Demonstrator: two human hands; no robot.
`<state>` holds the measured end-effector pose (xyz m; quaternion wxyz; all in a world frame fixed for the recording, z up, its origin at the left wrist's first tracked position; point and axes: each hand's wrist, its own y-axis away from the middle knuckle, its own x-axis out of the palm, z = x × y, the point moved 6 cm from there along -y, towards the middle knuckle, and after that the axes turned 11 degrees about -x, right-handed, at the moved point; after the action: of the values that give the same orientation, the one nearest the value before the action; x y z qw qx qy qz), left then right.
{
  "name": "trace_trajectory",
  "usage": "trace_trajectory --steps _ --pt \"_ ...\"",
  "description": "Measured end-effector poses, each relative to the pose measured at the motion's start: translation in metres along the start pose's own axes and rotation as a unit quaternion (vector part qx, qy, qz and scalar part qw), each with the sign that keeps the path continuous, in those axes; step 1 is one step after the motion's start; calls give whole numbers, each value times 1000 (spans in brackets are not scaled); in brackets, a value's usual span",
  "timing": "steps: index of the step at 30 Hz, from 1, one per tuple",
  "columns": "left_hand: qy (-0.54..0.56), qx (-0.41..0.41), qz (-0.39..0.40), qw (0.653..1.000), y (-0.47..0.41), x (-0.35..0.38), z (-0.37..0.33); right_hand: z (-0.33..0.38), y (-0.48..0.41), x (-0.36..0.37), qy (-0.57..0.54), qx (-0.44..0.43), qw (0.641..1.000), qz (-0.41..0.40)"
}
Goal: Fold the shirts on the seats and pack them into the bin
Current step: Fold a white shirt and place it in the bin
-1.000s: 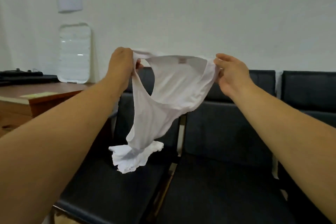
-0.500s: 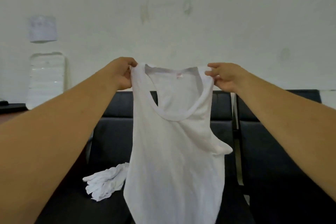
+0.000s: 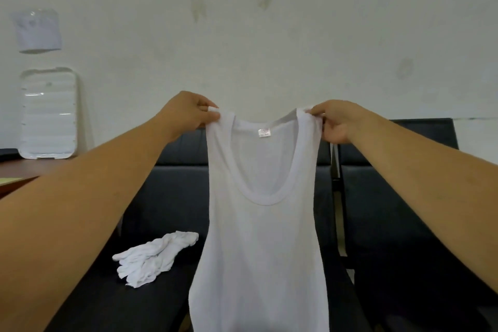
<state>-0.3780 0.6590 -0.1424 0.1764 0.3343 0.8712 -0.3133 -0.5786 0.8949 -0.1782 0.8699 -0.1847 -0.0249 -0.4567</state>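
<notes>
the left hand (image 3: pixel 188 113) and right hand (image 3: pixel 336 122) each pinch a strap of the white tank top (image 3: pixel 258 237); it hangs lengthwise straight down between them, before the seats (image 3: pixel 390 210), hem seemingly out of view.

I see thin, slightly sheer white knit cloth in the shirt (image 3: pixel 258 250), matt black leather-like seats (image 3: pixel 390 224), a glossy white plastic tray (image 3: pixel 48 116) far left, and a smooth wood table (image 3: pixel 24 167).
</notes>
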Motion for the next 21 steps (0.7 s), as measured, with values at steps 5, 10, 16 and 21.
trace_trajectory --steps 5,10,16,21 --pt "-50 52 -42 997 7 4 -11 10 4 22 -3 -79 995 62" --pt "38 56 21 997 13 20 -18 13 7 51 103 -137 977 125" --pt "76 61 28 995 16 35 -23 8 15 81 235 -199 938 162" --pt "104 73 28 992 22 41 -26 1 21 93 308 -215 910 175"
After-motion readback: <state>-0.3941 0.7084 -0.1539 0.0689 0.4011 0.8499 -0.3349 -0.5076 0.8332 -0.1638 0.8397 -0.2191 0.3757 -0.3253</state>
